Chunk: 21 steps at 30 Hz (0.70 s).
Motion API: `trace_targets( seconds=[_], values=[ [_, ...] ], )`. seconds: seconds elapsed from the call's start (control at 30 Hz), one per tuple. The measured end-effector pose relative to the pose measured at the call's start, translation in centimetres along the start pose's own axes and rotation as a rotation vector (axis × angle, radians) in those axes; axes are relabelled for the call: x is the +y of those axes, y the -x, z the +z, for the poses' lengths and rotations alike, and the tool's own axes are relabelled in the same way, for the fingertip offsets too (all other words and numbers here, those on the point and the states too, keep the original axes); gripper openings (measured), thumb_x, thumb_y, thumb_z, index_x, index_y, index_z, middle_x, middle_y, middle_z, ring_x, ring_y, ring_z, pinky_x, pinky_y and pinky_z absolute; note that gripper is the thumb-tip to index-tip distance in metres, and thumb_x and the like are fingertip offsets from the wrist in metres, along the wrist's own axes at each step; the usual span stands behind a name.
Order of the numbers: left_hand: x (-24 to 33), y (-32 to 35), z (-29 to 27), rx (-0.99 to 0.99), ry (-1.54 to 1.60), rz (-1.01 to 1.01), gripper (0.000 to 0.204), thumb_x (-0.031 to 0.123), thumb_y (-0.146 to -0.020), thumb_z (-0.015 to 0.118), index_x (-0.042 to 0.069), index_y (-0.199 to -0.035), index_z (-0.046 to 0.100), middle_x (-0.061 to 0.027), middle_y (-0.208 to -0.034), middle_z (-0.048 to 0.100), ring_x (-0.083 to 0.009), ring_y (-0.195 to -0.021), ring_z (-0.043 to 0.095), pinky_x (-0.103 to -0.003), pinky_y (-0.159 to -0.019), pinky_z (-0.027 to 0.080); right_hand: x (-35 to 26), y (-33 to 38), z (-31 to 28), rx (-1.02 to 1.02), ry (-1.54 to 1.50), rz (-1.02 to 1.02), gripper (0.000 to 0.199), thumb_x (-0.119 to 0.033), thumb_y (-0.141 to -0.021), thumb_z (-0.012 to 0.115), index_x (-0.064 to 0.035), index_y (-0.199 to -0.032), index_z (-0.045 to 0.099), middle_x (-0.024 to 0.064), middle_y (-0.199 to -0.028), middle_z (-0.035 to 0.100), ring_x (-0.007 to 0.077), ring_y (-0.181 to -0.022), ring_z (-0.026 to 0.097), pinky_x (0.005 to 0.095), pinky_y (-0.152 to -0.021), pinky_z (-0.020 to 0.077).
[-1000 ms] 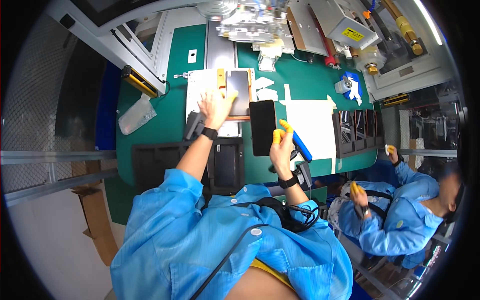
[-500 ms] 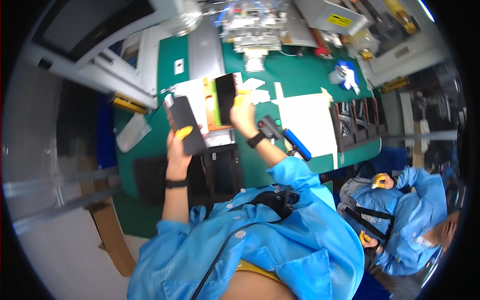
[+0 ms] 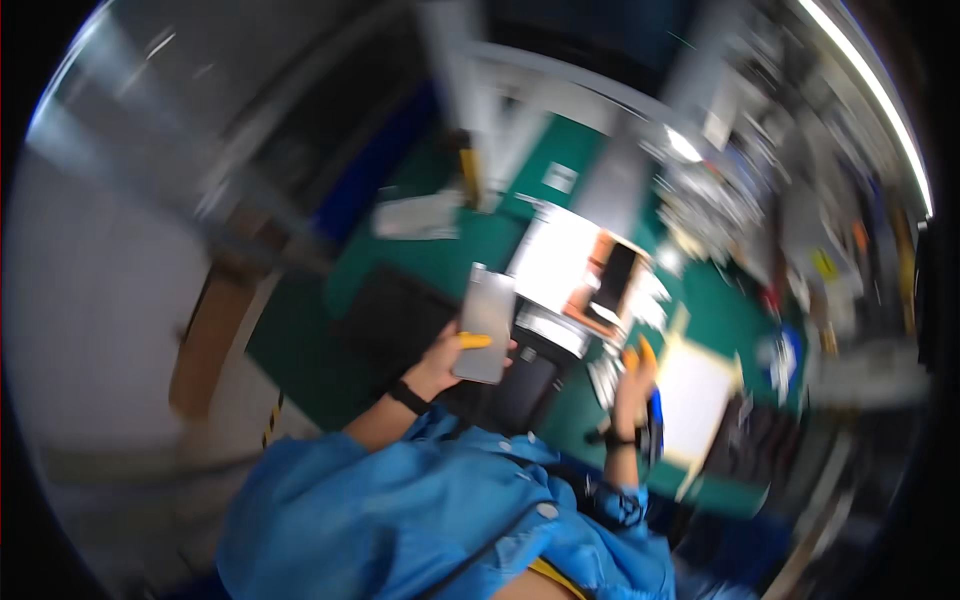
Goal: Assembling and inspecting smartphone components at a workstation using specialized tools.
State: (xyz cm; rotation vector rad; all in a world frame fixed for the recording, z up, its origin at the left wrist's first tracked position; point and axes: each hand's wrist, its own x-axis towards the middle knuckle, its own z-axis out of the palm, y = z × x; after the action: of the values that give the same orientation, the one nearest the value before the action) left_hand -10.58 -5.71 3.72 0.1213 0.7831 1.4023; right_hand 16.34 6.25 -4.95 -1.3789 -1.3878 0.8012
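My left hand [image 3: 436, 368] is closed round a flat, phone-sized grey panel [image 3: 488, 325] with rounded corners, its thumb in a yellow finger cot lying across the face. To the right of it, a black phone-like slab [image 3: 614, 278] lies in an orange fixture [image 3: 580, 303] on a white sheet [image 3: 556, 258]. My right hand [image 3: 632, 388] is held apart from that fixture, nearer to me. Its yellow-tipped fingers are spread, and nothing shows between them, though motion blurs the picture. A blue cylindrical tool [image 3: 656, 425] lies beside the right wrist.
A green mat [image 3: 400, 265] covers the bench. Dark trays [image 3: 525, 385] sit at its near edge, and a dark divided rack [image 3: 745, 440] stands at the right. A white sheet edged with tape [image 3: 695, 395] lies between. Blurred clear machinery [image 3: 720, 205] stands behind.
My view has swung left, so the bench appears turned and shifted right. My right hand has left the black slab and come nearer to me. The left hand still holds the grey panel.
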Motion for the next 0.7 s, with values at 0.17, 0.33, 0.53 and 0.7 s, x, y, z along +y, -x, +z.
trace_targets(
  seconds=[0.17,0.33,0.53,0.7],
  values=[
    [6.8,7.4,-7.1,0.298,0.289,0.234,0.032,0.011,-0.078,0.043,0.001,-0.108,0.044,-0.0216,-0.091,0.054,-0.0338,-0.077,0.056,-0.046,-0.066,0.048,-0.4,4.0,-1.5,-0.160,0.107,0.217,0.024,-0.004,-0.084,0.047,0.0041,-0.107,0.051,0.0139,-0.100,0.055,0.0202,-0.091,0.053,0.0293,-0.082,0.0404],
    [15.4,14.0,-14.6,0.519,0.108,0.736,0.026,0.013,-0.082,0.040,-0.002,-0.102,0.044,-0.0186,-0.086,0.055,-0.0328,-0.079,0.056,-0.044,-0.068,0.049,-1.7,4.2,-0.3,-0.231,0.172,0.099,0.024,-0.005,-0.084,0.049,0.0035,-0.106,0.052,0.0126,-0.097,0.057,0.0184,-0.085,0.055,0.0285,-0.078,0.0429],
    [12.1,11.9,-9.6,0.351,0.247,0.558,0.029,0.011,-0.083,0.043,0.003,-0.111,0.045,-0.0147,-0.105,0.051,-0.0328,-0.102,0.050,-0.049,-0.078,0.044,-5.4,5.3,1.5,-0.289,0.216,0.113,0.021,-0.004,-0.081,0.052,-0.0024,-0.101,0.058,0.0094,-0.090,0.061,0.0153,-0.083,0.057,0.0257,-0.075,0.0437],
    [6.7,7.4,-7.2,0.180,0.203,0.321,0.039,0.023,-0.087,0.041,0.005,-0.122,0.041,-0.0106,-0.120,0.048,-0.0291,-0.095,0.054,-0.046,-0.077,0.045,-5.2,5.3,1.1,-0.255,0.158,0.143,0.024,-0.003,-0.074,0.050,-0.0036,-0.097,0.060,0.0181,-0.088,0.060,0.0305,-0.083,0.057,0.0347,-0.072,0.0445]
  ],
)
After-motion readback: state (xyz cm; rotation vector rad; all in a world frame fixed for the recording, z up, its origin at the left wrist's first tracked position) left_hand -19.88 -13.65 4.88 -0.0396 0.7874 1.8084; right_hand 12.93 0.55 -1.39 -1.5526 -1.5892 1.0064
